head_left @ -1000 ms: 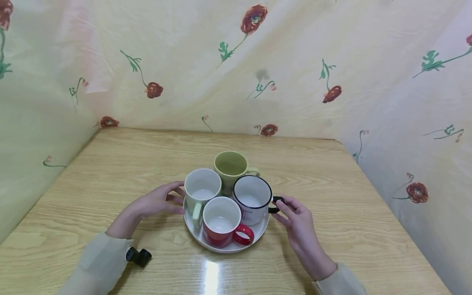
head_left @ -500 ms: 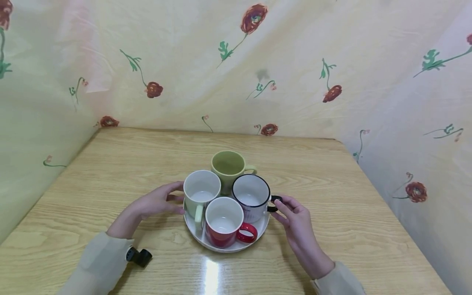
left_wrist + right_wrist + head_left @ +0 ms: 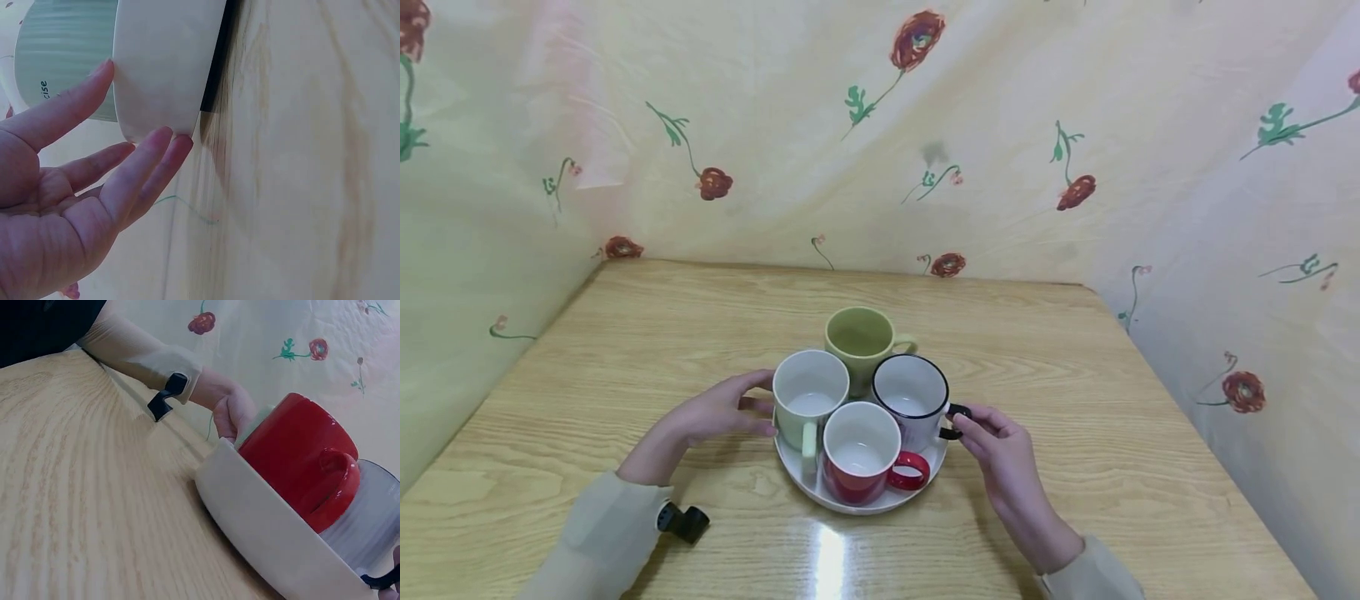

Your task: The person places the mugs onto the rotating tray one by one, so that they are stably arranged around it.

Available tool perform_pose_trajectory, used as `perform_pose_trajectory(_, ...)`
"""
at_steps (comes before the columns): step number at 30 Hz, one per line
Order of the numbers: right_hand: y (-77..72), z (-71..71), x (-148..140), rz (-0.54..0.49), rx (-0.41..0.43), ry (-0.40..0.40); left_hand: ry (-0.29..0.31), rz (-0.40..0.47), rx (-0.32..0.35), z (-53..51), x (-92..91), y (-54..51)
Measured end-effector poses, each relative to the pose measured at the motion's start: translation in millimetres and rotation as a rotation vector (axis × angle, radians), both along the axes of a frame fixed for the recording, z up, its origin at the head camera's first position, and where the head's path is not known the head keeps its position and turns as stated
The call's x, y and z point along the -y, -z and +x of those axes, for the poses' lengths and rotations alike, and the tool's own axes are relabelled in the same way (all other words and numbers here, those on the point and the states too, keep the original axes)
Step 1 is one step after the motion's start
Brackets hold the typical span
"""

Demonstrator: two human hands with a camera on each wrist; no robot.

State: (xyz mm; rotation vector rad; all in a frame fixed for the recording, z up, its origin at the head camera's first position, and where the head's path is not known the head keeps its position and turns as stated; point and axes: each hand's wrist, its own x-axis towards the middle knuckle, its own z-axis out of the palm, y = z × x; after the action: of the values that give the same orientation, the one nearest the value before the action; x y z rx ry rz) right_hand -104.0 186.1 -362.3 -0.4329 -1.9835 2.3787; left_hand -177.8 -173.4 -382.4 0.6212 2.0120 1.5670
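Observation:
A round white dish (image 3: 816,497) stands mid-table in the head view, holding several upright mugs. A black-rimmed white mug (image 3: 917,433) is at its right, a red mug (image 3: 853,487) in front, a pale green mug (image 3: 790,423) at left and a yellow-green mug (image 3: 859,371) at the back. My right hand (image 3: 1006,450) pinches the black handle of the black-rimmed mug. With extended fingers, my left hand (image 3: 718,408) touches the dish wall; its thumb reaches the rim beside the pale green mug (image 3: 69,56) in the left wrist view.
The wooden table (image 3: 700,317) runs back to a flowered cloth (image 3: 820,125) that hangs behind and at both sides. A black clip-like piece (image 3: 683,522) sits at the left sleeve cuff. Below the dish's wall a dark base (image 3: 220,56) shows.
The mugs have turned slightly counterclockwise: the red one shifted right, the yellow-green one left, the pale green one nearer. My right hand moved slightly left with the black handle; the left hand stayed put.

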Motion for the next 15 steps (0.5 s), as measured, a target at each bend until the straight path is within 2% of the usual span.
perform_pose_trajectory(15,10.6,0.8,1,0.137,-0.048,-0.05,0.0,0.007,0.003,-0.3,0.0,2.7)
